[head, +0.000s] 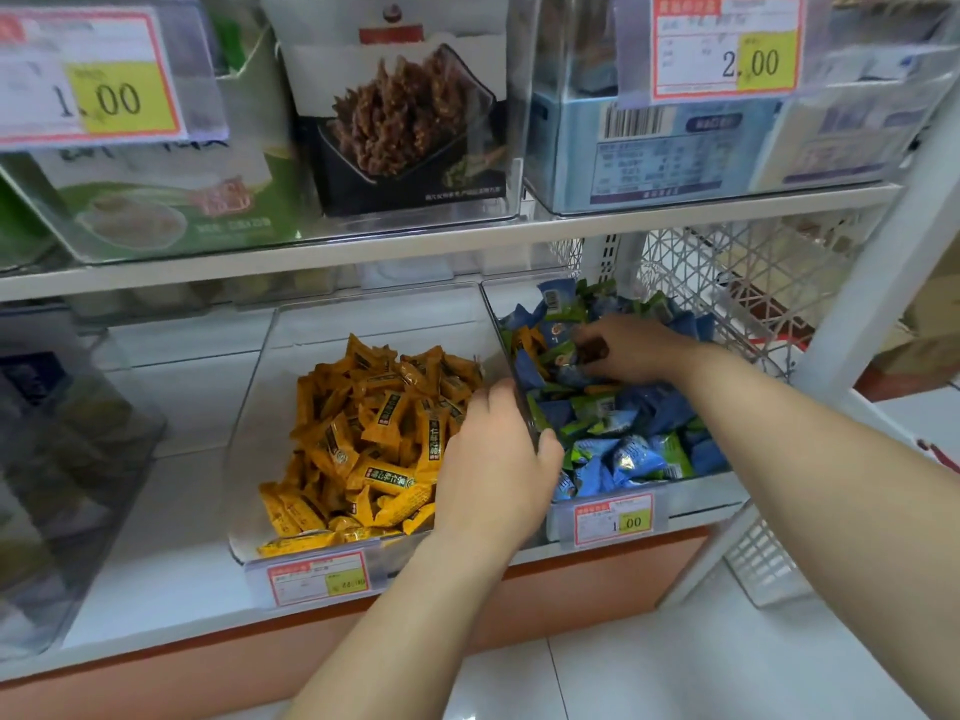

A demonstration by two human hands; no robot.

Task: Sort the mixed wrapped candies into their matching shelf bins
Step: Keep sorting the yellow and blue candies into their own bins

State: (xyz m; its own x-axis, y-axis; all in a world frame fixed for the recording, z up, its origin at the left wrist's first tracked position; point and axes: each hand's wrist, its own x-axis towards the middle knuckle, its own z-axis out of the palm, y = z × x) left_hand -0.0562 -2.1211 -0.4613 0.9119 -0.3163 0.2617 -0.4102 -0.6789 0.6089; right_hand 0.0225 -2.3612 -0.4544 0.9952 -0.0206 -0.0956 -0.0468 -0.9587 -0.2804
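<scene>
Two clear bins stand side by side on the lower shelf. The left bin holds a heap of orange wrapped candies. The right bin is filled with blue and green wrapped candies, with an orange candy mixed in near its back left. My left hand grips the wall between the two bins, thumb on the blue side. My right hand is down among the blue and green candies at the back, pinching a dark-wrapped candy.
Price tags hang on both bin fronts. A dark clear bin stands at the left. The upper shelf carries boxed snacks close above. A white wire mesh panel and upright post close the right side.
</scene>
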